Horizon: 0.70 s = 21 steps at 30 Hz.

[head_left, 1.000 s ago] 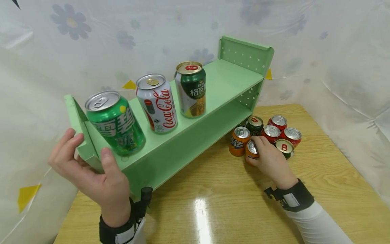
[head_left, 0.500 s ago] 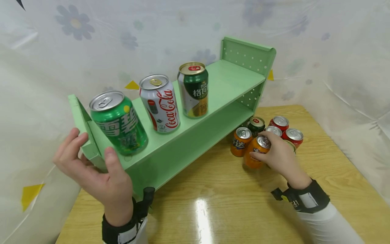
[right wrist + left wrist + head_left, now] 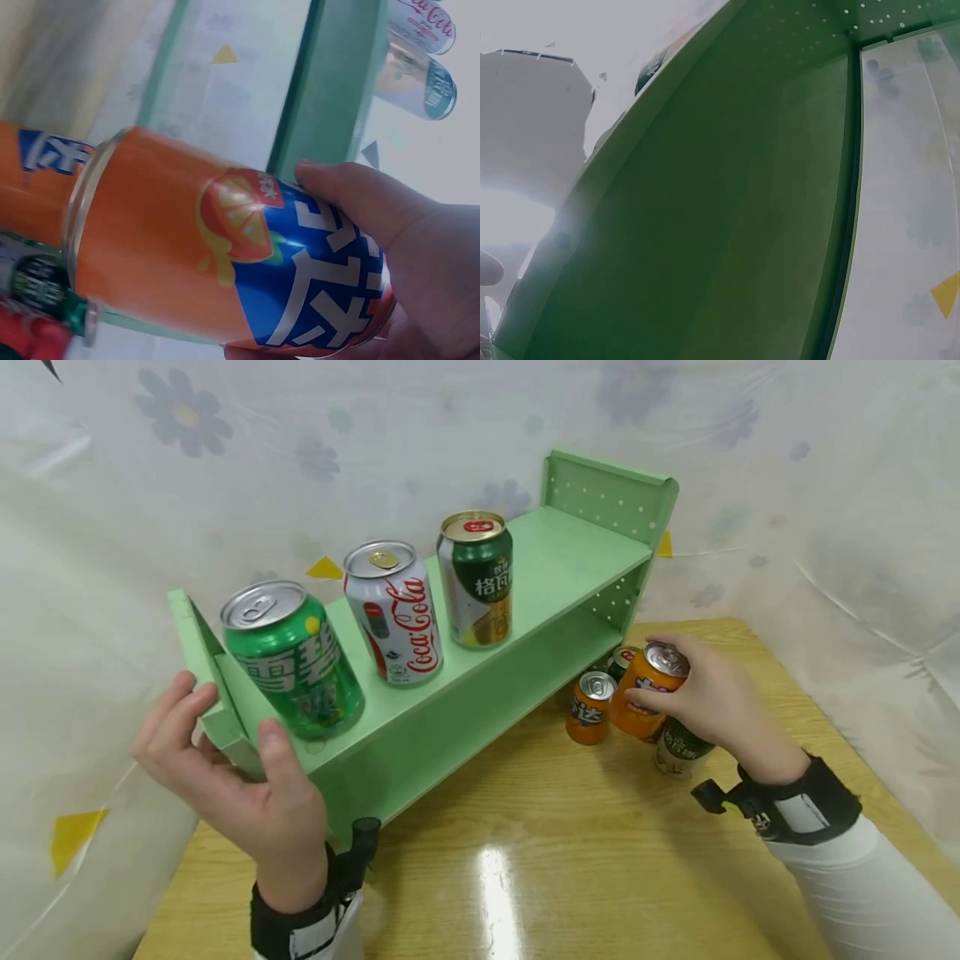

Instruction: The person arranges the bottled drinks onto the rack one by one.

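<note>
My right hand (image 3: 723, 702) holds an orange Fanta can (image 3: 637, 714) around its top, tilted and raised. In the right wrist view the thumb lies along its blue label. A second orange can (image 3: 587, 720) stands on the table just left of it, and a green-and-white can (image 3: 678, 752) stands beneath the palm. At the left end of a green two-tier shelf (image 3: 577, 547), my left hand (image 3: 251, 806) grips the end panel, fingers bent over its outer side and thumb at the front. Nearest that hand is a green Sprite can (image 3: 296, 668) on the top tier.
A white Coca-Cola can (image 3: 397, 627) and a green-and-gold can (image 3: 480, 589) also stand on the top tier. Behind the right hand a dark green can (image 3: 621, 662) shows; red cans (image 3: 37, 334) appear in the right wrist view. Plastic sheeting (image 3: 810, 543) surrounds the wooden table (image 3: 570, 852).
My right hand has lifted the orange Fanta can from the group and moved it up and to the right, now covering the red cans. The left hand keeps its place on the shelf.
</note>
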### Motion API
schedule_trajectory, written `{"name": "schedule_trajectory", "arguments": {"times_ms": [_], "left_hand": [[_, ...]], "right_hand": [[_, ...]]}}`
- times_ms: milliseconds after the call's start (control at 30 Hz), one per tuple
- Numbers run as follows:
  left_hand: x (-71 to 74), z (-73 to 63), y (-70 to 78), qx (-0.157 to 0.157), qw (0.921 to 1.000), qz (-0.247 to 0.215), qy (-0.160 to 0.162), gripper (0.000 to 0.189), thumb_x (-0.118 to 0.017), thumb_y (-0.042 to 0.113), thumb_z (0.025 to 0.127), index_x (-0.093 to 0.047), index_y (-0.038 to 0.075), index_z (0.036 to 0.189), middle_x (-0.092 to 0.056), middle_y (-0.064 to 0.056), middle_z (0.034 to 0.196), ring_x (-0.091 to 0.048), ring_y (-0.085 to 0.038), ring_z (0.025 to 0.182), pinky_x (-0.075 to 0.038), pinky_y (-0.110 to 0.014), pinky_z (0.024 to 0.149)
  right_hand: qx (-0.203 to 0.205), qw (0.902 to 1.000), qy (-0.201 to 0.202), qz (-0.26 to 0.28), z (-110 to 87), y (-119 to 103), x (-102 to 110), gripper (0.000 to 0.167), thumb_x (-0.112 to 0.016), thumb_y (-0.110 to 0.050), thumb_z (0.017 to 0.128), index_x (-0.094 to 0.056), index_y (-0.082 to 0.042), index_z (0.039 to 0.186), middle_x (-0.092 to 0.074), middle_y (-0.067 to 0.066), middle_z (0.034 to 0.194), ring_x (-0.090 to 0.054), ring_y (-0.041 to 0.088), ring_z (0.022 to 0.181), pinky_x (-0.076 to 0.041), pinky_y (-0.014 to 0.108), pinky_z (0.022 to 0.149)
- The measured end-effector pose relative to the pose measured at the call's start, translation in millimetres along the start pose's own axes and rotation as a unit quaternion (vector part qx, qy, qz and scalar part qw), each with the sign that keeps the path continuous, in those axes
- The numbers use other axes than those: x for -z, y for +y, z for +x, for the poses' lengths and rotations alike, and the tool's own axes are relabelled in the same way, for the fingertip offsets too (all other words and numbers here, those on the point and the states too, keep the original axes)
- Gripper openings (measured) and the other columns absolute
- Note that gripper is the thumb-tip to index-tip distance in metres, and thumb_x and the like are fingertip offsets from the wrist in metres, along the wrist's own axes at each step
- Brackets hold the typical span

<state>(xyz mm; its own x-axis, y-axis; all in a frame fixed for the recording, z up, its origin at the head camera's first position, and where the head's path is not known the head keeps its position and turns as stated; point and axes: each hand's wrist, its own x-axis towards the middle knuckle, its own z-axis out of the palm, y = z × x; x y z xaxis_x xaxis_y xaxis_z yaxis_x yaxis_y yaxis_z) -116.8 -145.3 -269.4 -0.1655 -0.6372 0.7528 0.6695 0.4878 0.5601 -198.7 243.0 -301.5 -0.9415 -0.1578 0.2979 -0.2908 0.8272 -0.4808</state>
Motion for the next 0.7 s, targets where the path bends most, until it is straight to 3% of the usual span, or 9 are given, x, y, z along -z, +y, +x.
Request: {"name": "schedule_trajectory", "arguments": {"times_ms": [233, 400, 567, 700], "left_hand": [[-0.4, 1.6, 0.7, -0.005, 1.0, -0.004, 0.002, 0.036, -0.054, 0.009, 0.077, -0.055, -0.009, 0.108, -0.051, -0.017, 0.127, -0.044, -0.032, 0.128, -0.042, -0.035, 0.103], [0.3, 1.2, -0.7, -0.006, 1.0, -0.003, -0.001, 0.037, -0.054, 0.009, 0.077, -0.055, -0.009, 0.109, -0.051, -0.017, 0.128, -0.044, -0.032, 0.128, -0.042, -0.035, 0.103], [0.7, 0.8, -2.4, -0.007, 1.0, 0.0, -0.003, 0.038, -0.054, 0.01, 0.077, -0.055, -0.009, 0.11, -0.051, -0.017, 0.129, -0.045, -0.032, 0.127, -0.042, -0.034, 0.101], [0.9, 0.8, -2.7, -0.007, 1.0, 0.001, -0.003, 0.038, -0.054, 0.01, 0.077, -0.055, -0.009, 0.111, -0.051, -0.017, 0.13, -0.045, -0.032, 0.127, -0.043, -0.033, 0.099]], "right_hand": [[0.024, 0.9996, 0.009, -0.011, 18.7, -15, 22, 0.066, -0.087, -0.034, 0.079, -0.061, -0.009, 0.135, -0.071, 0.018, 0.105, -0.069, 0.029, 0.085, -0.052, 0.031, 0.069], [0.028, 0.9995, 0.001, 0.012, 29.6, -27, 35, 0.063, -0.086, -0.033, 0.081, -0.06, -0.01, 0.133, -0.068, 0.015, 0.11, -0.066, 0.028, 0.091, -0.045, 0.015, 0.07], [0.036, 0.9993, 0.003, -0.007, 41.2, -42, 52, 0.065, -0.085, -0.038, 0.082, -0.06, -0.01, 0.135, -0.067, 0.016, 0.118, -0.066, 0.03, 0.095, -0.046, 0.02, 0.071], [0.029, 0.9995, -0.003, -0.012, 51.9, -56, 65, 0.073, -0.081, -0.042, 0.084, -0.056, -0.009, 0.144, -0.065, 0.022, 0.126, -0.066, 0.038, 0.103, -0.053, 0.042, 0.081]]}}
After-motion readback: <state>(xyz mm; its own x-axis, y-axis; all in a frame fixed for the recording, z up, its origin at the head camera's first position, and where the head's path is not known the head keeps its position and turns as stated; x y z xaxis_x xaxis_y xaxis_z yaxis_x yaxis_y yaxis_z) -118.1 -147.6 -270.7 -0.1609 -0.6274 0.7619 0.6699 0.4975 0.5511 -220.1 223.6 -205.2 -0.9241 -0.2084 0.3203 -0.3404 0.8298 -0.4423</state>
